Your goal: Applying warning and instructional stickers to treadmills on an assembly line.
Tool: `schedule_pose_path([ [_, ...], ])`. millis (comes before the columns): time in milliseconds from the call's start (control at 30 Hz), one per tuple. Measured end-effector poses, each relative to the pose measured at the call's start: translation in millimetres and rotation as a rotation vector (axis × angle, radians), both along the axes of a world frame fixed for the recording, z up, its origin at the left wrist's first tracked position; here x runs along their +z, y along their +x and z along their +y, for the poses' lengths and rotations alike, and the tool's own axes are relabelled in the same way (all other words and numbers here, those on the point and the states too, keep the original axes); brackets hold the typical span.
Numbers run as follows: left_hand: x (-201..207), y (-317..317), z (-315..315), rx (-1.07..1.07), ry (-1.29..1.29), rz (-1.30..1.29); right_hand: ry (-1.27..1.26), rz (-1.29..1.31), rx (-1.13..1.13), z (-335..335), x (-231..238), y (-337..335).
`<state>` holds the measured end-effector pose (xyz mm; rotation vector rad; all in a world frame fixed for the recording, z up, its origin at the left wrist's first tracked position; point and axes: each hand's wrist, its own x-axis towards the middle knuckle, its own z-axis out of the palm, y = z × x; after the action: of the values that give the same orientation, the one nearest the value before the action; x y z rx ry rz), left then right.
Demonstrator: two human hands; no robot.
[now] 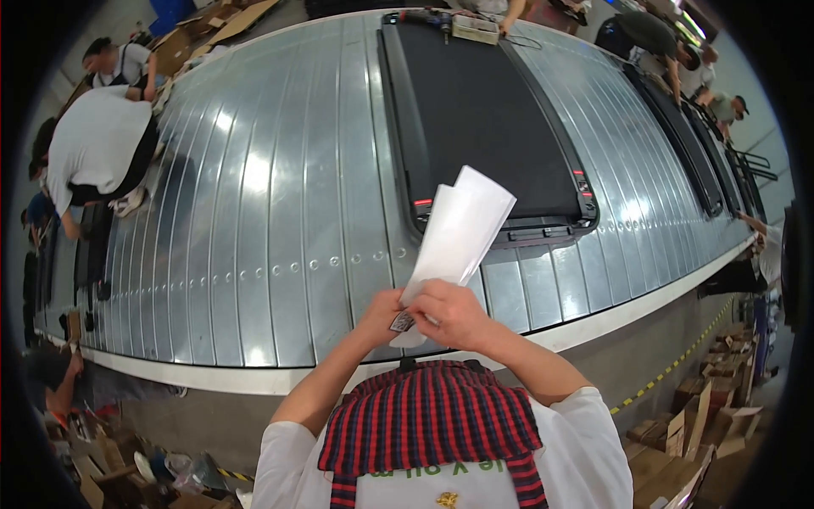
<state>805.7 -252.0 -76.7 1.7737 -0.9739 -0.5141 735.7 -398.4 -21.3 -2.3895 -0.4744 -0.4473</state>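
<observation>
Folded white sheets (465, 222), glossy and paper-like, stand out in front of my chest over the near edge of the metal-slatted conveyor (280, 204). My left hand (380, 317) is closed around their lower end. My right hand (449, 316) has its fingers bent and pinched on the same lower end, close to the left fingers. Between the hands shows a small label (401, 322) with a dark printed pattern. Just beyond the sheets lies a large black framed panel (487, 127) with red marks at its near corners; the sheets cover part of its near left corner.
A power drill (444, 27) and a small tray (475, 30) rest at the panel's far end, beside another person's arm. More black panels (678, 140) lie at the right. People work along both sides. Cardboard boxes (721, 424) crowd the floor at lower right.
</observation>
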Motion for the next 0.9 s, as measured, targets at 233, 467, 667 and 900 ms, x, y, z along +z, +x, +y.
schedule_pose_path([
  [233, -25, 24, 5, 0.238, 0.171, 0.530, 0.375, -0.078, -0.047, -35, 39, 5],
  [467, -1, 91, 39, -0.260, 0.411, 0.537, 0.956, 0.309, -0.276, -119, 46, 44],
  [667, -59, 118, 17, -0.243, 0.936, -0.515, 1.021, 0.773, -0.292, -136, -30, 139],
  [900, -57, 134, -24, -0.187, 0.636, -0.549, 0.956, 0.993, -0.313, -148, -81, 193],
])
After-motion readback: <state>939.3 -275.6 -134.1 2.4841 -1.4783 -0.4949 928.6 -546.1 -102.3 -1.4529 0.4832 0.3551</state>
